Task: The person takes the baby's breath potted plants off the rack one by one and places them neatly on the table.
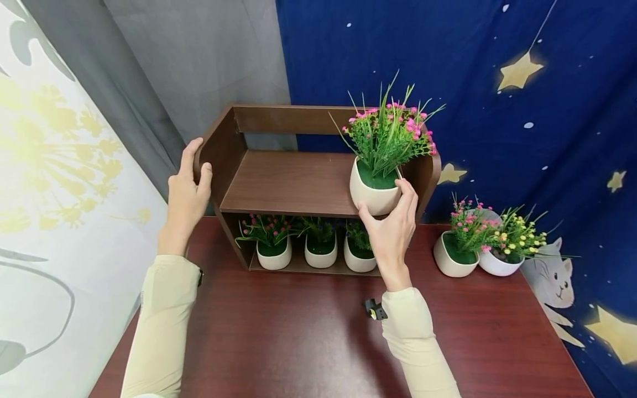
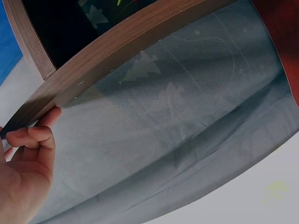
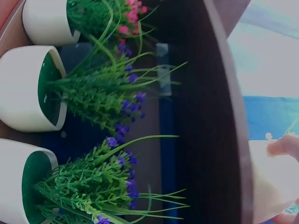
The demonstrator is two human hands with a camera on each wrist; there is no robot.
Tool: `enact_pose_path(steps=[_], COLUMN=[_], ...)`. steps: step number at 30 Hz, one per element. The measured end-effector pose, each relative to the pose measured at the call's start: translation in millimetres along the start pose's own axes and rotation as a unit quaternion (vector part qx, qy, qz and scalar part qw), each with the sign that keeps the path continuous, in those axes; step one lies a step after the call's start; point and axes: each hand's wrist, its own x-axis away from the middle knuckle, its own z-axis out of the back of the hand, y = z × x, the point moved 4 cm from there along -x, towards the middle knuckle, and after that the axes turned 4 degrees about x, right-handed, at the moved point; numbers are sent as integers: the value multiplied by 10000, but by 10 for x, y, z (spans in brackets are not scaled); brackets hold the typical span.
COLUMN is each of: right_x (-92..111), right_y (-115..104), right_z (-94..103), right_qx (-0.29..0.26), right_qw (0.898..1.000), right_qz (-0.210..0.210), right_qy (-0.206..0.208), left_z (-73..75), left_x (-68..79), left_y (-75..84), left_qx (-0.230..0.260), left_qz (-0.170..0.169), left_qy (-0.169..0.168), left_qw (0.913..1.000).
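My right hand (image 1: pixel 393 232) grips a white pot (image 1: pixel 374 198) with pink flowers and long green blades, thumb on its front left and fingers on its right. The pot is at the right end of the upper board (image 1: pixel 293 179) of a small brown wooden shelf. At the shelf's other end, my left hand (image 1: pixel 188 190) holds the left side panel (image 1: pixel 219 155), thumb toward the inside and fingers around the outside. In the left wrist view, curled fingers (image 2: pixel 39 135) meet the panel's edge. The right wrist view catches the held pot (image 3: pixel 271 182) at its right edge.
Below, three white pots stand in a row: one with pink flowers (image 1: pixel 274 255), a middle one (image 1: pixel 320 254) and a right one (image 1: pixel 359 258). Two more, pink-flowered (image 1: pixel 454 260) and yellow-flowered (image 1: pixel 501 264), stand right of the shelf on the reddish table (image 1: pixel 298 331). Curtains hang behind.
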Motion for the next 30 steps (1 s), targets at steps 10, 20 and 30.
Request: enact_pose_path(steps=[10,20,30], right_x=[213,492,754], right_y=[-144,-223,-291], right_z=[319,695,1064], right_qx=[-256,-697,-706], right_qw=[9992,9972,9967], right_qz=[-70,-13,211], right_qy=[-283,-271,-352], left_z=[0,-12,-20], left_x=[-3,4,-3], left_y=[6,-20,-10], left_qx=[-9,29,10], left_qz=[-50,-96,-121], left_qy=[120,209,217], left_qw=[9999,9997,9997])
